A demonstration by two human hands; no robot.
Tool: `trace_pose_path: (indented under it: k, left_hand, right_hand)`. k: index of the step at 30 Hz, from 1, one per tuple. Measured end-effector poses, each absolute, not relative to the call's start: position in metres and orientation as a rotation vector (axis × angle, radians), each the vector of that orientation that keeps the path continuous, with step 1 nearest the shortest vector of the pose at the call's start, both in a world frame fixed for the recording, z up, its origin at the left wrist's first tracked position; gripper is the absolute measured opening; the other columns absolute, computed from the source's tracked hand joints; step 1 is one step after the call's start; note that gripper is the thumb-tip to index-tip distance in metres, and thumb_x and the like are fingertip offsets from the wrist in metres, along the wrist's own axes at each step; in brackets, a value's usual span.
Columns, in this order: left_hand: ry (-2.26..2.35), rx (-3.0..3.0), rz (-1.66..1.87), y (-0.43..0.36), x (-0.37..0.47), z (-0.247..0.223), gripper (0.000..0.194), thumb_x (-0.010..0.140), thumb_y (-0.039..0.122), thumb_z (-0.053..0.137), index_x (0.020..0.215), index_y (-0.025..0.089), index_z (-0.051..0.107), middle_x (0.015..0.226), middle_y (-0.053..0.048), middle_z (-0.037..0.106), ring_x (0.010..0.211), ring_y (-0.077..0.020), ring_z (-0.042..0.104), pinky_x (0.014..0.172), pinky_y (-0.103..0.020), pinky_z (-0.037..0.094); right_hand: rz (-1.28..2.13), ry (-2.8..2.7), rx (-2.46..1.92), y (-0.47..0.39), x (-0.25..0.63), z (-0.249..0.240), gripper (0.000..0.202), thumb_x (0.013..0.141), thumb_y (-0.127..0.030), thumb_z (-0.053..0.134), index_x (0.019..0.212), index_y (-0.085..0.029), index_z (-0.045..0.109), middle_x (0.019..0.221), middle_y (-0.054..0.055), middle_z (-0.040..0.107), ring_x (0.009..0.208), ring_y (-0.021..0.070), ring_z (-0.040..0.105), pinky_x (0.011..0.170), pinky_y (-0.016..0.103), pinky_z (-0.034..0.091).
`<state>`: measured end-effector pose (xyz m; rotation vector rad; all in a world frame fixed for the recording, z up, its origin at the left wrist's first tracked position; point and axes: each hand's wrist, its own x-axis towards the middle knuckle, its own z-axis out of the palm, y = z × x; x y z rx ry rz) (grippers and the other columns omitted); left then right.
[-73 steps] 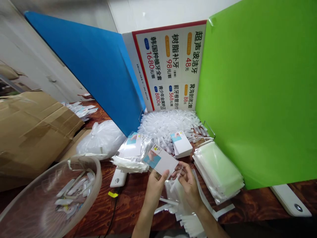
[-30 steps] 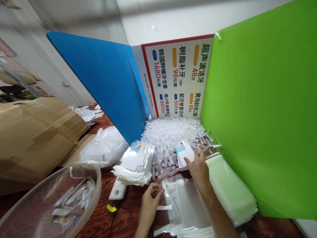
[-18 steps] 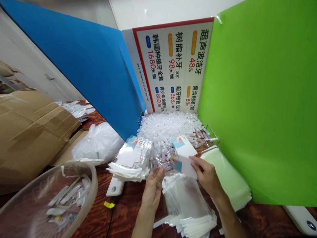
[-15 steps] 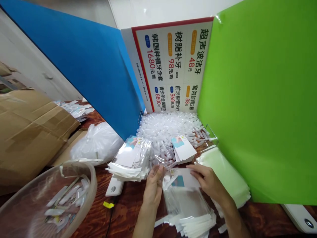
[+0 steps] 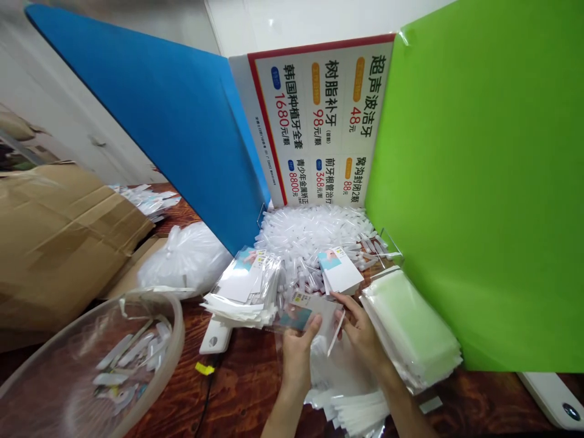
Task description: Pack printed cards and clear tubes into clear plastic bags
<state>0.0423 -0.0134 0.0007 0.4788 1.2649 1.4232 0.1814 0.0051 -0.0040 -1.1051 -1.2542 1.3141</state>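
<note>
Between my hands is a clear plastic bag with a card in it, printed in teal and white. My left hand grips its lower left part, thumb on top. At the bag's right end, my right hand pinches the edge, where a narrow white strip hangs down. Below the hands lies a stack of clear bags, partly covered by my wrists. Beyond my fingers, a small pile of cards rests against many small white plastic pieces. To the left stands a stack of bagged cards.
Blue and green panels with a printed sign surround the pile. Green-tinted bags lie at right. A translucent bin with scraps, a white plastic sack and a cardboard box are at left.
The bag in my left hand has come up off the stack with the card in it, turned leftward. My right hand has shifted left and up to the bag's edge.
</note>
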Motion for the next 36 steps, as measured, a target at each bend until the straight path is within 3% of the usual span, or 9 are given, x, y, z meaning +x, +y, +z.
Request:
trace_pose_path:
  k: [5,10,15,18,20,25,28,31,36]
  left_hand:
    - [1.303,0.655,1.408,-0.017,0.032,0.023,0.051,0.059,0.041,0.089,0.099,0.013,0.071,0.098,-0.014,0.079,0.091,-0.0295,0.073,0.085,-0.039,0.056]
    - [1.735,0.953,1.410,-0.004,-0.048,0.077,0.060,0.061,0.057,0.084,0.106,0.021,0.065,0.082,-0.008,0.077,0.070,-0.0282,0.072,0.058,-0.033,0.053]
    - [2.311,1.722,0.915,0.046,-0.137,0.097,0.032,0.072,0.045,0.077,0.093,0.022,0.072,0.086,-0.012,0.075,0.085,-0.0340,0.069,0.073,-0.038,0.048]
    - [2.425,2.006,0.664,0.069,-0.162,0.089,0.026,0.072,0.037,0.077,0.091,0.019,0.073,0.102,-0.018,0.073,0.098,-0.0384,0.064,0.084,-0.044,0.044]
    - [2.440,2.124,0.767,0.071,-0.160,0.083,0.026,0.078,0.038,0.072,0.095,0.019,0.073,0.110,-0.016,0.071,0.104,-0.0375,0.060,0.090,-0.047,0.041]
    - [2.043,1.870,1.482,0.025,-0.080,0.057,0.021,0.088,0.042,0.063,0.080,0.022,0.067,0.079,-0.007,0.068,0.077,-0.0245,0.060,0.080,-0.034,0.043]
    - [1.683,1.664,1.235,-0.010,-0.008,0.018,0.018,0.077,0.040,0.077,0.083,0.025,0.069,0.077,-0.008,0.069,0.072,-0.0255,0.061,0.071,-0.032,0.045]
    - [1.596,1.438,1.102,-0.025,0.035,-0.026,0.043,0.054,0.032,0.091,0.091,0.024,0.071,0.083,-0.008,0.069,0.080,-0.0300,0.063,0.078,-0.035,0.047]
    - [1.599,1.236,1.116,-0.014,0.019,-0.046,0.033,0.061,0.024,0.082,0.092,0.024,0.072,0.073,-0.004,0.068,0.073,-0.0267,0.063,0.076,-0.034,0.046]
  right_hand:
    - [1.342,-1.179,-0.975,-0.004,0.157,-0.005,0.040,0.086,-0.021,0.058,0.125,-0.024,0.054,0.081,0.000,0.064,0.072,0.0173,0.064,0.073,0.030,0.054]
    - [1.105,-1.350,-1.113,0.012,0.173,0.000,0.033,0.093,-0.025,0.050,0.125,-0.023,0.055,0.100,0.005,0.062,0.075,0.0165,0.064,0.074,0.031,0.054]
    - [0.370,-1.624,-1.551,0.057,0.195,0.013,0.029,0.094,-0.019,0.042,0.113,-0.015,0.063,0.107,0.014,0.063,0.099,0.0272,0.060,0.088,0.041,0.047]
    - [0.033,-1.702,-1.970,0.074,0.194,0.018,0.029,0.096,-0.029,0.048,0.108,-0.009,0.066,0.109,0.022,0.063,0.104,0.0359,0.055,0.089,0.048,0.041]
    - [-0.023,-1.742,-2.125,0.078,0.191,0.019,0.037,0.096,-0.040,0.053,0.106,-0.007,0.067,0.110,0.025,0.062,0.104,0.0388,0.054,0.087,0.049,0.039]
    - [-0.001,-1.751,-2.173,0.078,0.188,0.013,0.041,0.094,-0.046,0.058,0.108,-0.008,0.067,0.112,0.024,0.061,0.105,0.0382,0.054,0.086,0.046,0.037]
    - [-0.043,-1.686,-2.140,0.079,0.190,0.007,0.035,0.095,-0.040,0.057,0.112,-0.010,0.066,0.116,0.023,0.061,0.107,0.0380,0.053,0.086,0.047,0.036]
    - [-0.074,-1.661,-2.081,0.079,0.194,0.001,0.029,0.096,-0.031,0.053,0.114,-0.013,0.066,0.115,0.020,0.062,0.106,0.0356,0.053,0.087,0.046,0.036]
    - [-0.155,-1.626,-2.108,0.076,0.198,-0.003,0.036,0.095,-0.037,0.052,0.113,-0.009,0.065,0.112,0.023,0.063,0.102,0.0368,0.053,0.084,0.047,0.037]
